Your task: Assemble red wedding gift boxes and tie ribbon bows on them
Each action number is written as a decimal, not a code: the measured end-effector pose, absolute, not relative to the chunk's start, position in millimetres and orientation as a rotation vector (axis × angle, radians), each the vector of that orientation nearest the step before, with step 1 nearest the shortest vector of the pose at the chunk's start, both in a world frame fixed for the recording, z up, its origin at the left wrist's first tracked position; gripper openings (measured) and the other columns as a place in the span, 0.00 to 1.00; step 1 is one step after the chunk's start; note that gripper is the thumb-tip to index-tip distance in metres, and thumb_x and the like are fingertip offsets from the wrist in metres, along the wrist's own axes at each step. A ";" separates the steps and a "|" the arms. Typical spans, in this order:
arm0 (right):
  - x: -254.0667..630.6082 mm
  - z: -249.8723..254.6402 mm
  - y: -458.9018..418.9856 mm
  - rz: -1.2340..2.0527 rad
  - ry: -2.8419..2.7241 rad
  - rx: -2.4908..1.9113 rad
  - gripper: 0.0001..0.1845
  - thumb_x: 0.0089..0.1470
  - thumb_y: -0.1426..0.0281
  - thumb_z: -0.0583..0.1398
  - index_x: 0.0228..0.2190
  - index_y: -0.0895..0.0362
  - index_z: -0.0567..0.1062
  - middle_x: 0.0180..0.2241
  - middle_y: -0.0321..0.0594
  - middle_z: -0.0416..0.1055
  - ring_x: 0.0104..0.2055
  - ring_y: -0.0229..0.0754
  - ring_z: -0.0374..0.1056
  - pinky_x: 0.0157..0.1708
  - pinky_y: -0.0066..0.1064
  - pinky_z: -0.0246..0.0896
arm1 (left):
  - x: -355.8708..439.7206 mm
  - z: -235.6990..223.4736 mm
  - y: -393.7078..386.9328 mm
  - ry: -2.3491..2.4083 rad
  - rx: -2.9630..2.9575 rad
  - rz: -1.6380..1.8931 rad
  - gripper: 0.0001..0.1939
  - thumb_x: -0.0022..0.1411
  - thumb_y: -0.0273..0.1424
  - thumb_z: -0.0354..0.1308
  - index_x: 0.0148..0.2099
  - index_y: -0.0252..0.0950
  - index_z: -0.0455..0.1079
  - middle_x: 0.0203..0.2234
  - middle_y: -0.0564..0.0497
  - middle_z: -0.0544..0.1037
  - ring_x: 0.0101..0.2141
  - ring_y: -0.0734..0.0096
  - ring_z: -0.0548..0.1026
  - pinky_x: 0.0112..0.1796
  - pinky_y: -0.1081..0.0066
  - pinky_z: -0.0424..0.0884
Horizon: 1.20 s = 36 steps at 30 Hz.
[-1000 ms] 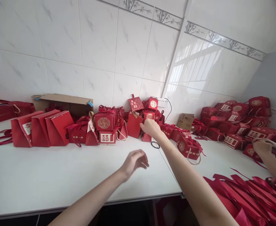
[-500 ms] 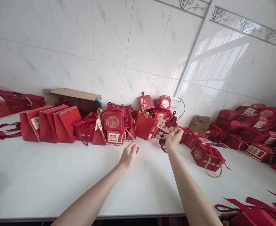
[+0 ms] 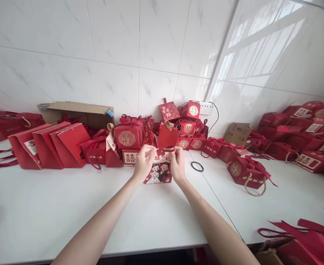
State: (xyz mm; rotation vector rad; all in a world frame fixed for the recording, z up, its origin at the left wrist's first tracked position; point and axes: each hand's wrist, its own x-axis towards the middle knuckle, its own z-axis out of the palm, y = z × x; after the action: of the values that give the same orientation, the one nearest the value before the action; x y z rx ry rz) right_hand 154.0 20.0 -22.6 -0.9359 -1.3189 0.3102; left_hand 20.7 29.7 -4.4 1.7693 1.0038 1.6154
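Observation:
A small red gift box (image 3: 158,173) printed with a cartoon couple stands on the white table (image 3: 68,213) in front of me. My left hand (image 3: 142,162) grips its left top edge and my right hand (image 3: 178,163) grips its right top edge. Both hands pinch the box's red handle (image 3: 164,149), which arches between them. Behind the box stands a crowd of other red gift boxes (image 3: 129,138).
Three red paper bags (image 3: 51,145) lean at the left before an open cardboard box (image 3: 76,112). A black hair tie (image 3: 197,166) lies right of my hands. More red boxes (image 3: 289,136) pile at the right, and red ribbons (image 3: 305,239) lie at the lower right.
My right hand pulled the couple-printed box out of the pile and set it down in front of me. My left hand came up and took hold of its other side.

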 end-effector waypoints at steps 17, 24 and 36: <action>149.2 -0.7 -5.9 0.137 -1.342 -0.938 0.09 0.55 0.61 0.56 0.32 0.54 0.66 0.29 0.36 0.66 0.29 0.38 0.64 0.30 0.31 0.62 | 14.8 6.5 8.3 0.899 1.931 1.667 0.08 0.55 0.36 0.58 0.32 0.37 0.69 0.26 0.52 0.78 0.29 0.70 0.77 0.32 0.72 0.73; 139.0 -10.0 -15.4 0.112 -1.561 -0.958 0.17 0.58 0.58 0.51 0.42 0.56 0.66 0.42 0.48 0.66 0.46 0.48 0.64 0.45 0.43 0.61 | 21.6 -7.5 -2.0 0.951 2.108 1.873 0.10 0.60 0.35 0.52 0.40 0.37 0.69 0.35 0.47 0.76 0.37 0.68 0.75 0.39 0.68 0.72; 149.8 4.5 -17.7 0.558 -1.490 -0.898 0.12 0.52 0.58 0.59 0.29 0.55 0.72 0.18 0.31 0.65 0.20 0.36 0.62 0.21 0.27 0.59 | -1.5 20.5 2.1 0.956 2.227 2.007 0.07 0.54 0.33 0.58 0.35 0.38 0.66 0.40 0.46 0.74 0.44 0.62 0.71 0.47 0.59 0.69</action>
State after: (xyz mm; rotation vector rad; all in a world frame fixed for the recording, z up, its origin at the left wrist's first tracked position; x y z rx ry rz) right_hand 149.8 -17.7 4.5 -0.8979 -1.4897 0.5575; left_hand -1.5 2.1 20.5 2.2268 0.9558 2.0075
